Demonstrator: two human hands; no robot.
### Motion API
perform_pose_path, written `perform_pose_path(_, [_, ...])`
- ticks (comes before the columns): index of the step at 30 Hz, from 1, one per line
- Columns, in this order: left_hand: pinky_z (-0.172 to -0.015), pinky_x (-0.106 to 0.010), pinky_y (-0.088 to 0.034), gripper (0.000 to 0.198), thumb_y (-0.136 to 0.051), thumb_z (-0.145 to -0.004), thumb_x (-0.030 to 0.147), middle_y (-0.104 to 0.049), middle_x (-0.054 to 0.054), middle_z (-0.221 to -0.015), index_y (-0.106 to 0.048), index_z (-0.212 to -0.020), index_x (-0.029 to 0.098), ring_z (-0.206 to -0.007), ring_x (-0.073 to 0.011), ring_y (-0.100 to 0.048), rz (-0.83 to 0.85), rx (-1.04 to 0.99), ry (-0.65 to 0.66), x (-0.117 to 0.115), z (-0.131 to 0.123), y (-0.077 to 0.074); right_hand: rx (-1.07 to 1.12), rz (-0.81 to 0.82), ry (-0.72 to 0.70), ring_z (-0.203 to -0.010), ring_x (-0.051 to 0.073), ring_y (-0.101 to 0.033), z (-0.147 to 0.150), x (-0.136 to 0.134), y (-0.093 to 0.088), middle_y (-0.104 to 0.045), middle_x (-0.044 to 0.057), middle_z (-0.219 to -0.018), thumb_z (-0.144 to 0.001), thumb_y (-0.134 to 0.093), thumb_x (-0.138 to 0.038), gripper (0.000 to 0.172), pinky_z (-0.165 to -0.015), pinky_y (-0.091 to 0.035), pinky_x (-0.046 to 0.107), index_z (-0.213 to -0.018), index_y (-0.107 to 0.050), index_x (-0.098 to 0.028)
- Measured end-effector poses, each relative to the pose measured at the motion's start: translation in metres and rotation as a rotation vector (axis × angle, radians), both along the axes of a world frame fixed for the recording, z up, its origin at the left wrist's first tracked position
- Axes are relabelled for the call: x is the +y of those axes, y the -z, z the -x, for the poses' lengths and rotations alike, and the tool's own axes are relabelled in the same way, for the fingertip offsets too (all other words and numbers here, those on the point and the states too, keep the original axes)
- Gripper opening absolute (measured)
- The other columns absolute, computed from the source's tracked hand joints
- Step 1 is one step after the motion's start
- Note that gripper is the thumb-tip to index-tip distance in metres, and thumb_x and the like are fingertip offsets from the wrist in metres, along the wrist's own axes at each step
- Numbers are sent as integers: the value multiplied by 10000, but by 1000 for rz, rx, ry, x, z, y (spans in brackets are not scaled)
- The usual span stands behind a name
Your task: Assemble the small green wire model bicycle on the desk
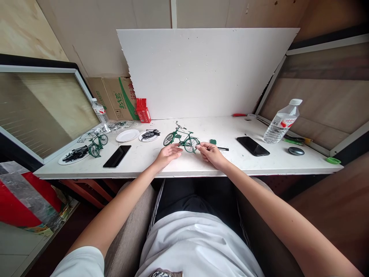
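My left hand (167,155) lies low beside a small green model bicycle (188,139), fingers loosely extended and thumb apart from them; whether the fingertips touch the frame, I cannot tell. My right hand (211,154) is drawn into a pinch, seemingly on the outer edge of the right-hand wheel. The two hands are apart, with the bicycle between them on the white table (190,165).

I take the step in hand to be fine fitting or adjusting at that wheel; the next move calls for a steady frame and a light fingertip touch.

The bicycle stands upright, side-on to me: thin green frame, two spoked wheels, handlebars raised on top. It looks delicate, nearly whole.

Just right of it are a green piece (213,141) and a black strip (223,149). To the left, black parts (150,134) lie heaped on a plate; farther left stands a second green bicycle (98,145).
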State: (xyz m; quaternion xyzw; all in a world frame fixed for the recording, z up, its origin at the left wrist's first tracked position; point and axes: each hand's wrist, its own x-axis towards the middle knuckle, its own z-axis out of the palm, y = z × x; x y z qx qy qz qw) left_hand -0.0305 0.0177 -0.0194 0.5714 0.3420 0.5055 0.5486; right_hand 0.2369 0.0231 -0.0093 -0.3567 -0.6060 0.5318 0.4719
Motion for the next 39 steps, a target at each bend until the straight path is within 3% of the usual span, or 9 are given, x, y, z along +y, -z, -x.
perform_pose_path(2, [-1014, -427, -497, 622, -822, -694, 169, -761, -163, -1278, -691, -1302, 178, -1183, -305, -701, 56, -134, 65, 1, 7, -4, 33, 14, -3, -541, 79, -239, -1, 2, 1, -324, -77, -679, -846, -836, -625, 464, -492, -216, 263, -879, -615, -218])
perform_pose_path(4, [-1011, -442, -508, 569, -754, -685, 239, -738, -177, -1339, -724, -1249, 169, -1236, -337, -686, 148, -316, 107, 3, 13, -6, 42, 22, -15, -545, 81, -221, -1, 3, 3, -296, -80, -676, -850, -836, -617, 457, -494, -198, 262, -873, -609, -221])
perform_pose_path(8, [-895, -396, -543, 381, -700, -785, 412, -786, -176, -1143, -766, -1041, 138, -1065, -305, -735, 226, -514, -62, 8, 14, -6, -1, 34, -27, -539, 86, -223, -2, 3, 5, -295, -80, -664, -871, -813, -626, 444, -488, -197, 261, -889, -608, -232])
perform_pose_path(11, [-811, -323, -524, 254, -810, -809, 360, -775, -109, -942, -762, -921, 137, -882, -217, -717, 170, -460, -162, 9, 6, -6, -4, 34, -28, -531, 88, -225, -3, 4, 6, -305, -83, -656, -878, -808, -625, 435, -480, -207, 259, -906, -597, -245])
perform_pose_path(15, [-850, -302, -518, 280, -915, -775, 322, -769, -85, -948, -776, -921, 127, -882, -181, -703, 110, -441, -141, 9, 0, -4, 23, 41, -19, -532, 90, -213, -3, 4, 5, -281, -94, -644, -886, -808, -611, 426, -479, -213, 253, -930, -580, -255])
perform_pose_path(23, [-920, -321, -524, 332, -953, -741, 308, -791, -76, -992, -786, -968, 133, -921, -182, -718, 92, -425, -177, 15, 2, 7, -19, 68, 7, -512, 90, -241, -2, 5, 7, -320, -100, -624, -877, -794, -644, 461, -462, -229, 245, -959, -556, -257])
perform_pose_path(34, [-886, -335, -538, 551, -996, -659, 310, -797, -83, -1013, -746, -1122, 146, -925, -196, -740, 74, -279, -219, 11, -1, 5, 9, 109, 40, -542, 105, -233, 1, 2, 5, -275, -97, -659, -863, -764, -717, 532, -486, -236, 245, -991, -478, -287])
perform_pose_path(39, [-963, -368, -538, 399, -936, -767, 418, -813, -133, -1078, -803, -1031, 149, -1007, -238, -743, -83, -50, -223, 4, -5, 1, -14, 102, 23, -555, 106, -225, 1, 2, 5, -266, -90, -670, -849, -779, -721, 536, -481, -232, 246, -1001, -518, -278])
